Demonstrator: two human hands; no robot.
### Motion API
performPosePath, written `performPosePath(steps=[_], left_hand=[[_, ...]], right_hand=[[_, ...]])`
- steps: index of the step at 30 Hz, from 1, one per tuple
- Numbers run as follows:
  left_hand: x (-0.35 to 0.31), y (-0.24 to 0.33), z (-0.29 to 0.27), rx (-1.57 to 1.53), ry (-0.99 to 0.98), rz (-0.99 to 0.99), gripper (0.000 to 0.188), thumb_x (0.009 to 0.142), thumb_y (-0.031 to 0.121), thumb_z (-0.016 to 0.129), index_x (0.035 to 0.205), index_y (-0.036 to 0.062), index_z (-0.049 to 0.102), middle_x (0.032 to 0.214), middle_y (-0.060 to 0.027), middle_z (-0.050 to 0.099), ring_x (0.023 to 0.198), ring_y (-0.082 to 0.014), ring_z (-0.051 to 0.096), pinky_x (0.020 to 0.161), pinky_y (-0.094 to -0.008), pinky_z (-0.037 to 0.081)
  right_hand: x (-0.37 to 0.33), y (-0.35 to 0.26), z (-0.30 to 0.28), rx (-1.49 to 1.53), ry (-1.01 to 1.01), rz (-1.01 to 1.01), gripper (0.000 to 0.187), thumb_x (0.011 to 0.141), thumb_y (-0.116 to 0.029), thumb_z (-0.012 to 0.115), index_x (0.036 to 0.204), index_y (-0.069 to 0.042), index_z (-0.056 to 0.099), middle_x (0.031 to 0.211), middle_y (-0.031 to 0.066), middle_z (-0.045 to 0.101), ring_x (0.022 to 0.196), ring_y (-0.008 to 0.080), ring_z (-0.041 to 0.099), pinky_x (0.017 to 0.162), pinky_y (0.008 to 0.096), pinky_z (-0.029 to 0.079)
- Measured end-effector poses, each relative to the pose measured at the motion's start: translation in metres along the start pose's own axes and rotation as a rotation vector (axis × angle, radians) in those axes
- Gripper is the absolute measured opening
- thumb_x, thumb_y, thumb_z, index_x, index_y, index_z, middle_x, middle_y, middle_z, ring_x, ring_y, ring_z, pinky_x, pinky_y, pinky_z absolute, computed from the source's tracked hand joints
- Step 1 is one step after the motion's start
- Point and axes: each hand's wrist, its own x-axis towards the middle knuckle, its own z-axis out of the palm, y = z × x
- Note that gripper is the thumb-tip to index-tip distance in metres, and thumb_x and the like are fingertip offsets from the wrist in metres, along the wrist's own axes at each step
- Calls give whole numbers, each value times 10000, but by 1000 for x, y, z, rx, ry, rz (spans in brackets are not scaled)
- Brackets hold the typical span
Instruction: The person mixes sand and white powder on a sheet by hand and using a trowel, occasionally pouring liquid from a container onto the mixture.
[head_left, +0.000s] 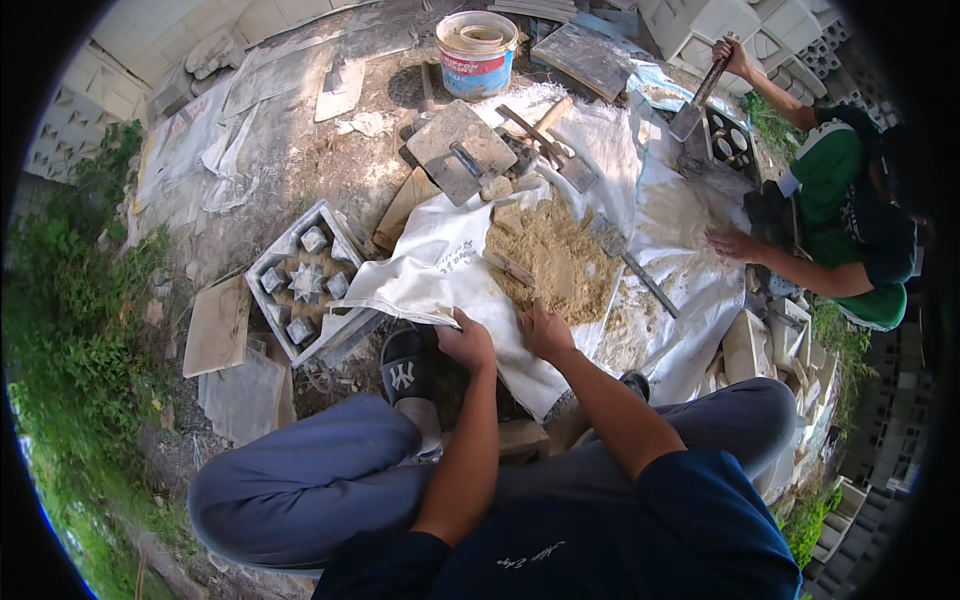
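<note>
A white woven sack (pixel 425 275) lies spread out in front of my feet. My left hand (pixel 468 343) is closed on its near edge, fingers pinching the cloth. My right hand (pixel 545 332) sits at the near side of a mound of damp tan sand (pixel 560 245), with its fingers curled at the sack; the fingertips are partly hidden. A long-handled metal trowel (pixel 648 280) rests with its blade in the sand's right side. Left of the sack stands a pale six-sided mould (pixel 262 312) with a star-shaped block in its middle and smaller blocks around it.
Flat boards (pixel 222 325) lie beside the mould. Beyond the sand are a hand float (pixel 460 150), a hammer (pixel 535 135) and a paint bucket (pixel 476 60). At right, a co-worker (pixel 850 200) holds a trowel (pixel 690 118) near a dark mould (pixel 730 140).
</note>
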Motion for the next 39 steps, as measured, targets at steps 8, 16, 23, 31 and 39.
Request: performPosePath(steps=[8,16,23,31,39], left_hand=[[-1,1,1,-22,9,-30,339,932,42,560,1209,-155,565,1165,-341,638,1117,-467,615,934,-479,491],[-1,-5,1,54,20,-12,338,932,41,561,1211,-149,570,1170,-341,637,1121,-460,617,932,-472,493],[0,-4,-1,36,8,-37,342,933,48,571,1214,-147,569,1168,-331,643,1123,-460,614,933,-474,488],[-2,-4,-1,32,28,-37,349,936,50,568,1224,-147,560,1164,-330,644,1123,-458,615,933,-471,488],[-1,-10,1,70,15,-41,349,933,53,565,1216,-150,562,1176,-339,634,1131,-458,612,944,-473,486]], right_hand=[[4,3,4,89,98,-78,251,1002,-246,498,1086,-16,443,776,202,656,712,471,634,644,558,514],[8,1,-2,-13,-56,-6,258,1017,-260,482,1055,-8,439,810,224,665,749,471,642,654,582,496],[10,-12,-5,20,-26,2,286,1024,-280,467,1058,2,433,833,243,672,766,483,636,660,589,495],[10,-3,5,182,96,-89,375,997,-351,490,1143,-11,431,858,243,674,789,502,631,730,607,491],[11,0,10,42,2,-81,271,995,-221,521,1083,12,417,789,238,639,720,476,625,626,571,494]])
